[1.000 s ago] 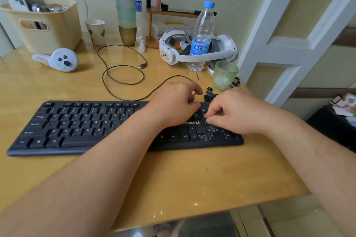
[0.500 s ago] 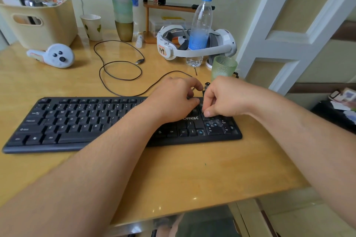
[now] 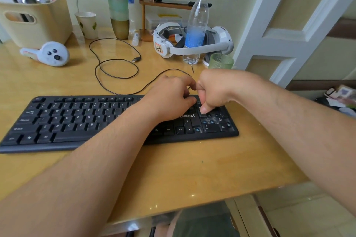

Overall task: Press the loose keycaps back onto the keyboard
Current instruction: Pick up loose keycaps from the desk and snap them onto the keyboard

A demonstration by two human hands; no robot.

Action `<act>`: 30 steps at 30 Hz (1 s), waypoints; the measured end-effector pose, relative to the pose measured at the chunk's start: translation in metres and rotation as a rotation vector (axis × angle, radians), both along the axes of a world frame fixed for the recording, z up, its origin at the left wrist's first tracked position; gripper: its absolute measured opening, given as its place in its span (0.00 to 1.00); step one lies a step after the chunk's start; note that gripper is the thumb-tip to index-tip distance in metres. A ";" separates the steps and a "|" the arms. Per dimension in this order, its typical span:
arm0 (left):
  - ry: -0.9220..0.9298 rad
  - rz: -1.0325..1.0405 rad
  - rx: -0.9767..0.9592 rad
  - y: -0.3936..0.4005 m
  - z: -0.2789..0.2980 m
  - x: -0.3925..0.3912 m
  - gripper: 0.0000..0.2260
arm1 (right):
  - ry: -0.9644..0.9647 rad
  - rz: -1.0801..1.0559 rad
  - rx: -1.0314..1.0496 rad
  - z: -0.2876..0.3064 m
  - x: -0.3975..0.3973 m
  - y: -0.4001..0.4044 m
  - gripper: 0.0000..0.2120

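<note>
Scene: a person sits at a wooden surface [image 3: 192, 169] with a black keyboard [image 3: 77, 119] lying across the middle of the frame.
Right hand: the right hand [image 3: 215, 90], just right of centre, has curled into a fist over the number pad, thumb tip pressing down on the pad's upper left corner. A second ago its fingers were lower on the pad.
Right grip: narrow, fingers tucked; I cannot tell whether a keycap sits under the thumb.
Left hand: the left hand [image 3: 171, 98] rests touching the right one, fingers curled over the keys left of the pad; its grip is hidden, much as before.
Loose keycaps: the small dark pile seen earlier behind the keyboard is now covered by the hands.
Open sockets: several bare blue switch stems [image 3: 196, 129] show at the lower right of the keyboard.
Meaning: one cap is probably being seated; more gaps remain.
</note>
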State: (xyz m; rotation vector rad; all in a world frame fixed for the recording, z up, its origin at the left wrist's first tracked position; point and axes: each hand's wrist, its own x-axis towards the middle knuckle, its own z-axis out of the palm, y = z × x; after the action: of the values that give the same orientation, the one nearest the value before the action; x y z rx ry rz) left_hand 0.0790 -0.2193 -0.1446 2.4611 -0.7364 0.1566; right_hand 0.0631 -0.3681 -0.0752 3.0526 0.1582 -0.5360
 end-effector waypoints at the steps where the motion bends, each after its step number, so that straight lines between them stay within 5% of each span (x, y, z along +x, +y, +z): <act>1: -0.006 0.017 0.006 -0.002 -0.001 -0.001 0.14 | -0.002 0.009 -0.018 0.000 -0.001 0.002 0.11; 10: -0.034 0.221 0.072 -0.017 -0.007 -0.005 0.18 | -0.071 0.011 0.017 -0.003 -0.008 -0.004 0.10; 30: 0.003 0.251 0.027 -0.018 -0.005 -0.005 0.14 | -0.067 0.096 -0.154 -0.004 -0.002 0.013 0.14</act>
State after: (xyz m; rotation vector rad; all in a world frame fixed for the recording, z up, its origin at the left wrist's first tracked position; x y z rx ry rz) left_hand 0.0743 -0.2375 -0.1497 2.5717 -0.4279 0.2380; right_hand 0.0611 -0.3548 -0.0793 2.8911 0.2471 -0.4186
